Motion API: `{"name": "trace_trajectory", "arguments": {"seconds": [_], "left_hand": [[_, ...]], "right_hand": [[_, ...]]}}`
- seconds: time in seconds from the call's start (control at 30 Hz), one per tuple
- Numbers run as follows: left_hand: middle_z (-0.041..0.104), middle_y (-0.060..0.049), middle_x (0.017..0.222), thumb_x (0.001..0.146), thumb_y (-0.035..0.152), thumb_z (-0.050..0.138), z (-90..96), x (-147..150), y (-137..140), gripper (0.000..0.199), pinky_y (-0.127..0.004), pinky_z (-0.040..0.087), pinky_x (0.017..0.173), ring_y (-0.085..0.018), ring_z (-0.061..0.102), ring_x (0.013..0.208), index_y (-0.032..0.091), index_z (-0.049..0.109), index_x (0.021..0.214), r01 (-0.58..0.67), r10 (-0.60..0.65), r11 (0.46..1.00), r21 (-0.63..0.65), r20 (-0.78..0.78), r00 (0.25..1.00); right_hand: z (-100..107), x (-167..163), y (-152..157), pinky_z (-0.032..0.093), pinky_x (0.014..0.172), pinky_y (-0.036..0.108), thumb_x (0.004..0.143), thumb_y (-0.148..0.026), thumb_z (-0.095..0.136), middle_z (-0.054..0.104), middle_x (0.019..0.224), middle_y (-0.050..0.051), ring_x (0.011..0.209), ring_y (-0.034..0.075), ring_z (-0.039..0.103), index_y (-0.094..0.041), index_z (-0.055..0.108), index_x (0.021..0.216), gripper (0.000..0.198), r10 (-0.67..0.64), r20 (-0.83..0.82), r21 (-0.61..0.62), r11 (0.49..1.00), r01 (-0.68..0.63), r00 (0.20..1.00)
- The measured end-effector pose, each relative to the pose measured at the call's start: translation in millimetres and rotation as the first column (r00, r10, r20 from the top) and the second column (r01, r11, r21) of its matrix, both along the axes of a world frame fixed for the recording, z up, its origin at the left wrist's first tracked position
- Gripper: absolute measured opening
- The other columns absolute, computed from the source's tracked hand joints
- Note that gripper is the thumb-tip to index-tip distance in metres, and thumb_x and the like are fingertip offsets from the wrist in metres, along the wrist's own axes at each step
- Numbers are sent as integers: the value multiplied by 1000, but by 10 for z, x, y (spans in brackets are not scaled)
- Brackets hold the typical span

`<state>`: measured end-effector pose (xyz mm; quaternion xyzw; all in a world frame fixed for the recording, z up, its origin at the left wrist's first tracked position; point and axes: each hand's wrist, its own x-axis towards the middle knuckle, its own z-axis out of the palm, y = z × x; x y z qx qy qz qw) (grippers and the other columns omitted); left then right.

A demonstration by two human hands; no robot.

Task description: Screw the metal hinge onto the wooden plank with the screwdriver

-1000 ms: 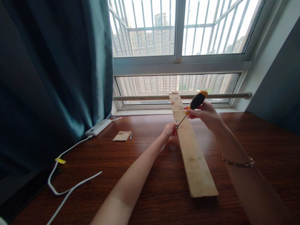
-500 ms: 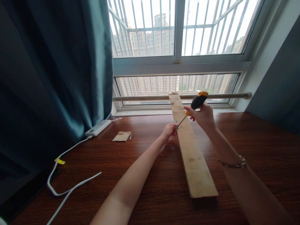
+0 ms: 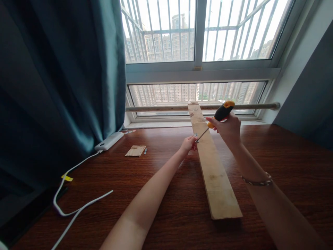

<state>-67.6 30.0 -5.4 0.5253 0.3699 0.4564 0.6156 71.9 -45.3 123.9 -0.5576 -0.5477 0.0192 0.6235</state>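
Note:
A long pale wooden board (image 3: 217,173) lies lengthwise, its far end near the window rail. My right hand (image 3: 229,128) is closed around the black and yellow handle of a screwdriver (image 3: 224,110), held at a slant. The shaft points down and left, its tip at a small shiny metal piece (image 3: 197,141) on the board's left edge. There my left hand (image 3: 188,144) is closed, thumb and fingers pinching at that metal piece, whose exact kind is too small to tell. Another bit of metal (image 3: 195,135) shows just beyond it.
Left on the brown table (image 3: 161,215) lie a small wooden piece (image 3: 135,150) and thin metal screws (image 3: 145,151). Farther left, a white power bank (image 3: 109,141) with a white cable (image 3: 58,208) rests by the blue curtain (image 3: 111,69). A rail (image 3: 161,108) crosses before the window.
My right hand and the screwdriver handle have shifted slightly to the right, while the tip stays at the metal piece. The left hand and the board hold their places.

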Motion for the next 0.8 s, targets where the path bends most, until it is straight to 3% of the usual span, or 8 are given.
{"name": "trace_trajectory", "arguments": {"seconds": [0.23, 0.3, 0.37, 0.43, 0.5, 0.6, 0.67, 0.8], "left_hand": [[46, 4, 47, 74, 31, 55, -20, 8, 18, 19, -22, 25, 39, -6, 38, 35, 16, 50, 64, 0, -1, 1000, 4, 25, 1000], [46, 4, 47, 73, 32, 55, -21, 12, 21, 19, -22, 24, 39, -6, 38, 35, 16, 50, 64, 3, -3, 1000, -5, 28, 1000], [46, 4, 47, 73, 33, 56, -14, 15, 17, 20, -22, 24, 39, -6, 38, 35, 16, 49, 64, 9, -8, 1000, -12, 32, 999], [46, 4, 47, 72, 32, 56, -1, 17, 4, 20, -21, 24, 39, -6, 38, 36, 16, 49, 63, 14, -13, 1000, -10, 39, 999], [46, 4, 47, 72, 32, 56, 12, 16, -13, 20, -21, 24, 39, -6, 38, 36, 17, 48, 62, 6, -6, 1000, 0, 48, 999], [44, 5, 46, 72, 34, 56, 19, 14, -30, 22, -22, 24, 39, -6, 36, 36, 17, 47, 61, -9, 8, 1000, 18, 55, 998], [44, 4, 46, 72, 34, 56, 10, 13, -26, 22, -22, 24, 39, -6, 36, 35, 17, 48, 62, 0, -1, 1000, 19, 52, 999], [46, 4, 47, 72, 36, 57, -18, 17, 7, 22, -22, 23, 39, -7, 38, 35, 17, 49, 64, 4, -4, 1000, -1, 34, 999]], "right_hand": [[-10, 37, 0, 46, 48, 30, 61, -59, 72, 59, 50, -1, 47, 21, 60, -19, 57, 74, 45, -91, 86, 15, 996, 90, 992], [18, 39, -6, 46, 44, 29, 60, -55, 74, 60, 54, 0, 45, 20, 60, -18, 56, 77, 44, -6, 18, -32, 999, 6, 1000], [72, 56, -29, 45, 38, 27, 55, -49, 79, 64, 61, 1, 45, 19, 61, -18, 56, 80, 46, 154, -123, -114, 979, -168, 980], [139, 95, -71, 47, 38, 26, 48, -38, 84, 67, 71, 3, 49, 18, 63, -17, 56, 81, 47, 334, -283, -171, 905, -390, 899], [199, 144, -117, 54, 47, 27, 45, -25, 85, 69, 79, 5, 57, 19, 67, -16, 58, 80, 46, 479, -402, -174, 796, -579, 780], [233, 184, -150, 59, 61, 31, 45, -21, 84, 71, 81, 7, 66, 21, 69, -15, 62, 77, 39, 581, -473, -136, 695, -706, 662], [207, 165, -130, 59, 56, 30, 47, -26, 84, 71, 76, 7, 62, 20, 69, -15, 62, 77, 39, 553, -453, -127, 736, -665, 699], [95, 69, -35, 50, 36, 23, 49, -38, 83, 66, 65, 2, 43, 15, 61, -16, 57, 75, 43, 289, -260, -62, 947, -315, 921]]}}
